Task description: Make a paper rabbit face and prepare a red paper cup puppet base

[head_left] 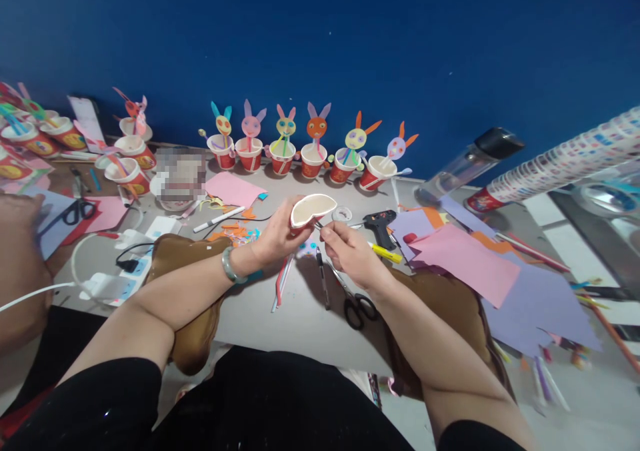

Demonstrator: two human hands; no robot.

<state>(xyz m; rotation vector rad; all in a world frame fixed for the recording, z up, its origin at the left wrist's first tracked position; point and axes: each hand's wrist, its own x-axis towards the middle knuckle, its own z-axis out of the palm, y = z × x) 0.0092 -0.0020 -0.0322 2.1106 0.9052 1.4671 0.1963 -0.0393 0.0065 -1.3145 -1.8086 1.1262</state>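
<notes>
My left hand [287,230] is wrapped round a red-and-white paper cup [313,208], its mouth squeezed out of round and tipped toward me. Fingers pinched, my right hand [346,248] is at the cup's near side and grips a thin dark tool [319,225] whose tip meets the cup wall; most of it is hidden in the fingers. Below the hands lie a pen [323,278], black-handled scissors [359,310] and several straws [283,283]. To the right of my right hand is a black glue gun [383,228] and a yellow cutter [386,252].
Several paper cups with rabbit figures [317,128] line the blue wall. Pink paper [470,261] and purple paper [540,311] lie at right, near a long stack of cups [565,158] and a clear bottle [465,164]. At left are power strips [117,278] and another person's arm [23,264].
</notes>
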